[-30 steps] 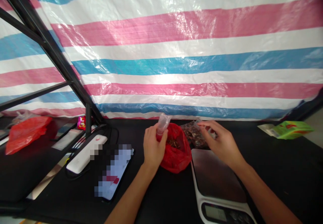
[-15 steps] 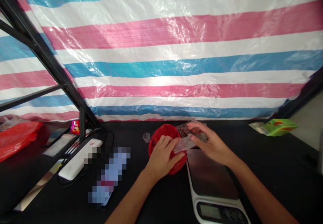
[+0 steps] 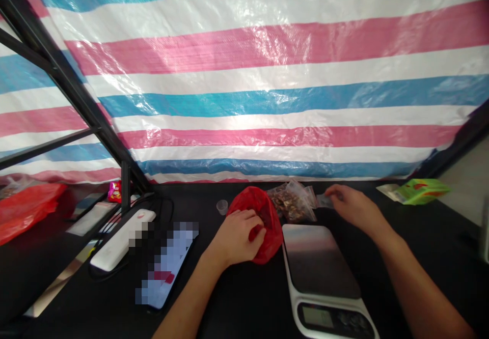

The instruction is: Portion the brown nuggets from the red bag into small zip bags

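A red plastic bag (image 3: 272, 232) stands with its mouth open on the black table. My left hand (image 3: 240, 237) grips its near left rim, fingers curled over the edge and thumb at the opening. To the right and behind, my right hand (image 3: 353, 207) pinches a small clear plastic bag (image 3: 324, 201) low over the table. Between the hands lies a clear zip bag (image 3: 293, 201) filled with brown dried bits, touching or very near the red bag. A kitchen scale (image 3: 321, 260) with a steel plate sits just right of the red bag. What the red bag holds is hidden.
Left of the red bag stands a small clear cup (image 3: 222, 206). Farther left are a phone (image 3: 168, 273), a white power strip (image 3: 122, 239) with black cables, and another red bag (image 3: 30, 206). A green packet (image 3: 424, 191) lies at the back right; a striped sheet (image 3: 267, 89) hangs behind.
My right hand has moved right, away from the red bag, with the clear bag in it. The zip bag of brown bits is now uncovered. My left hand has shifted slightly left.
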{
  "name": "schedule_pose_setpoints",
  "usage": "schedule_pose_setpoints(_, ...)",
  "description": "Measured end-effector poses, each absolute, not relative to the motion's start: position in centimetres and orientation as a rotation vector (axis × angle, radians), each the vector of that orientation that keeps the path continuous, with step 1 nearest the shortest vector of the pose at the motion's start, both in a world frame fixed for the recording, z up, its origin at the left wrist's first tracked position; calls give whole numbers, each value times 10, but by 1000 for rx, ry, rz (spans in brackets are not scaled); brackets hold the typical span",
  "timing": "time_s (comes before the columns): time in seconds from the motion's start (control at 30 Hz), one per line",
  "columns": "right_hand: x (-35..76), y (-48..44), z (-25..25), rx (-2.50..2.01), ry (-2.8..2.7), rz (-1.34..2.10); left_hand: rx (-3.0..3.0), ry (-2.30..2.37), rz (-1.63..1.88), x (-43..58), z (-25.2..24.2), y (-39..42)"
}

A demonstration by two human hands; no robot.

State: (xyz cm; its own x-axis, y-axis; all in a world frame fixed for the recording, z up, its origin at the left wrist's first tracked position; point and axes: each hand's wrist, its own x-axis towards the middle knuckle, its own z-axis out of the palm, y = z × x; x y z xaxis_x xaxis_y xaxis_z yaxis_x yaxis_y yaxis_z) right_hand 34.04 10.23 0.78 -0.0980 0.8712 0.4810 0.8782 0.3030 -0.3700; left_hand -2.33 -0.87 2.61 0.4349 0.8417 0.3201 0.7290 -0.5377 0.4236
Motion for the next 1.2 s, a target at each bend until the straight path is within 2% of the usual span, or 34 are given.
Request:
schedule_pose_setpoints(0.13,309,92,19,-1473,-1940,-164,2435,1352,623,-17,24,-13)
schedule_pose_setpoints(0.27,250,54,50,-969,-2153,297,2354,1341,574,-14,19,-13)
schedule_pose_setpoints(0.43,188,-11,68,-623,-2481,648,2135,1481,883,-20,7,0)
schedule_pose_setpoints(0.53,173,-33,59,-655,-2610,694,2126,1560,999,-27,-3,9)
schedule_pose_setpoints(0.67,169,-36,50,-637,-2647,721,2115,1681,932,-29,-9,11)
schedule_pose_setpoints(1.07,178,-19,49,-757,-2161,819,2136,2025,1122,-22,22,-8)
schedule_pose_setpoints(1.13,179,-17,48,-773,-2206,771,2180,2087,1037,-23,26,-11)
schedule_pose_setpoints(1.2,179,-16,46,-833,-2321,659,2196,2153,798,-23,28,-11)
